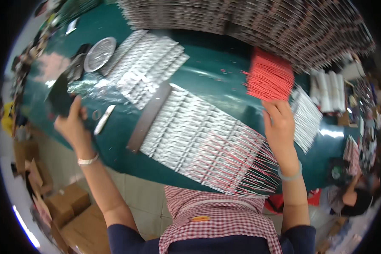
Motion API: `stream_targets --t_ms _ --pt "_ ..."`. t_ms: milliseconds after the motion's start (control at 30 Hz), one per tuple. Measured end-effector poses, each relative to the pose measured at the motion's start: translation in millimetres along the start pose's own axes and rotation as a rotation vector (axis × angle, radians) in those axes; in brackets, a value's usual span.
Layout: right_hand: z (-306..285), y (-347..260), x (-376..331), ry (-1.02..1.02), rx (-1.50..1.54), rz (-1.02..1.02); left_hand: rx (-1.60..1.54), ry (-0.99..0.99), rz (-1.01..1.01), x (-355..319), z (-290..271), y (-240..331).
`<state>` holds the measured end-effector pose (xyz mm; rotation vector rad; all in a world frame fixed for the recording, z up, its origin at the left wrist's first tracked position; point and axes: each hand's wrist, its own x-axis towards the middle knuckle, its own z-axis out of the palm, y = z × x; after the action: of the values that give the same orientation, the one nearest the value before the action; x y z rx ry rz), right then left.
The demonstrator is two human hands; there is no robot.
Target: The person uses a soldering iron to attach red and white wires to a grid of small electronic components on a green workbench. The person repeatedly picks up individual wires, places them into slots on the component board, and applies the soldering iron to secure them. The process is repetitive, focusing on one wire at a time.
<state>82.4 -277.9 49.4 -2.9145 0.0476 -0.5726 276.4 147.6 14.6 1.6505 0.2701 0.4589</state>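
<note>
My left hand [75,127] is closed on a dark, flat, blurred piece [60,96]; its kind is hard to make out. My right hand [281,125] has its fingers bent together at the near edge of a stack of red wires [270,76]. Between my hands a silver-grey ribbed panel [194,131] lies slantwise on the green table. Thin red and white wires [252,169] fan out over its near right end. Across its left end rests a brown bar [150,116]. White wires [307,116] lie in a bundle just right of the red ones.
More silver ribbed strips [146,63] lie beyond, beside a round metal dish [100,55]. Left of the bar are a white-handled tool [104,120] and a small ring [97,114]. A rack of stacked strips [241,19] borders the far side. Another person [353,199] sits at right; cardboard boxes [67,201] stand lower left.
</note>
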Motion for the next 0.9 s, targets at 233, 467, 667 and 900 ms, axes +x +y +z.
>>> stream_targets --t_ms 233,467,667,900 --pt "23 41 9 -0.025 -0.068 -0.078 -0.089 -0.087 0.01 -80 -22 19" --pt "46 48 10 -0.005 -0.155 -0.139 -0.138 -0.123 -0.091 -147 -47 10" --pt "50 47 12 -0.072 -0.316 -0.192 -0.132 -0.094 -0.075 -183 -24 33" --pt "32 50 18 -0.008 -0.243 -0.245 -0.198 -0.157 -0.098 -196 -29 25"
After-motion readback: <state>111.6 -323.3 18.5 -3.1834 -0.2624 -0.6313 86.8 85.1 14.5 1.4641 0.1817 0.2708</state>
